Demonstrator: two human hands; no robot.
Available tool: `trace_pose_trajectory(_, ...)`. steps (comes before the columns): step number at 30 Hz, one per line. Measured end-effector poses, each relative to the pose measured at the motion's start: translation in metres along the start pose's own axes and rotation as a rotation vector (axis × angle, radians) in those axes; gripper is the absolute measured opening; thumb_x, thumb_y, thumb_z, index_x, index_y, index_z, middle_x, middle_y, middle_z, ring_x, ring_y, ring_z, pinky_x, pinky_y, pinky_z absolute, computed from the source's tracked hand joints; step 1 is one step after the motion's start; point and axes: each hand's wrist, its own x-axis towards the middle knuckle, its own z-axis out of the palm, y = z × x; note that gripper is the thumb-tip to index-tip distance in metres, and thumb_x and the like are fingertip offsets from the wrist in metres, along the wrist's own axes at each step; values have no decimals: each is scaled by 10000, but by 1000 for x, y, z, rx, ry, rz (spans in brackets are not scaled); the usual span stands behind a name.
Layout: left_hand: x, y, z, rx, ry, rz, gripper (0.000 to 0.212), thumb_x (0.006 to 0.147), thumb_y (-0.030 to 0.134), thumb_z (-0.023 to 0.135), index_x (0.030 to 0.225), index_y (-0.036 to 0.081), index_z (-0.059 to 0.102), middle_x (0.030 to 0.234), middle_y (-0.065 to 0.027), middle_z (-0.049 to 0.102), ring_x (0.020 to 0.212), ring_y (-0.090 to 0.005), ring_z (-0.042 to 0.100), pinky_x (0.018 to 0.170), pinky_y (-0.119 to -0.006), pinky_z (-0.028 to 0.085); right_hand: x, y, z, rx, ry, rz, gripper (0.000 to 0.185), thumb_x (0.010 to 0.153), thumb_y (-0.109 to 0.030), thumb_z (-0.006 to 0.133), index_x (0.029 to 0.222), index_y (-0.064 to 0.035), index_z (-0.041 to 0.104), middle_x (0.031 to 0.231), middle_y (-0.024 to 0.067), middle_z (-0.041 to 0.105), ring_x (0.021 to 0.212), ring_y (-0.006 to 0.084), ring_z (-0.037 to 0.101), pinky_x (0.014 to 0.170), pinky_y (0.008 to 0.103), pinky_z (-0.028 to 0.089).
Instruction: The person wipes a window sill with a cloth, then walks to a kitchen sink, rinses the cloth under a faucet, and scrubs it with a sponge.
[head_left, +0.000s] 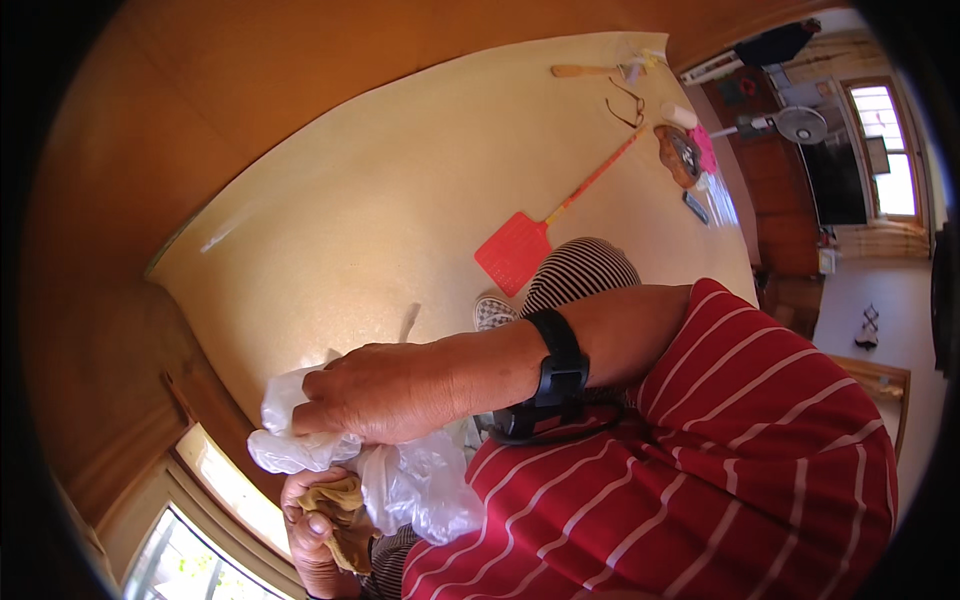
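My right hand reaches across my body from the right, a black strap on its wrist. Its fingers are closed on a crumpled, translucent white plastic bag, which bunches up on both sides of the hand. Lower down, my left hand grips a folded mustard-brown cloth, thumb on the near side. The bag touches or nearly touches the cloth; the exact contact is hidden. Both hands are above the near left corner of a pale covered surface. My striped trouser leg and a checkered shoe show beyond the right forearm.
A red fly swatter lies on the pale surface. Towards the far right are eyeglasses, a wooden-handled brush, a white cylinder, a brown bowl-like object and a phone-like object. Wood panelling borders the surface.
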Motion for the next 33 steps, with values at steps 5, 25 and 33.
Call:
trace_pose_trajectory(5, 41, 4, -47, 109, -233, -272, 710, 639, 374, 771, 1178, 29, 463, 1108, -148, 560, 975, -294, 582, 836, -432, 494, -1, 11, -5, 5, 119, 64, 256, 725, -102, 616, 942, -46, 491, 873, 136, 538, 804, 319, 598, 632, 405, 506)
trace_pose_trajectory(25, -30, 85, 306, 131, -338, -302, 711, 760, 544, 599, 1322, 176, 365, 1283, -68, 469, 1142, -301, 485, 930, -538, 414, -194, -131, -25, 2135, 418, -1, 605, 907, -434, 442, 1344, -36, 311, 1395, 157, 319, 1248, 322, 372, 970, 473, 392)
trace_pose_trajectory(33, -90, 47, 548, 626, -737, -452, 421, 871, 434, 497, 1139, 111, 474, 825, -23, 576, 620, -142, 537, 499, -254, 421, -391, -224, -202, 1811, 1400, -385, 390, 880, -216, 557, 1227, -62, 467, 1229, 55, 506, 1117, 180, 502, 938, 337, 431)
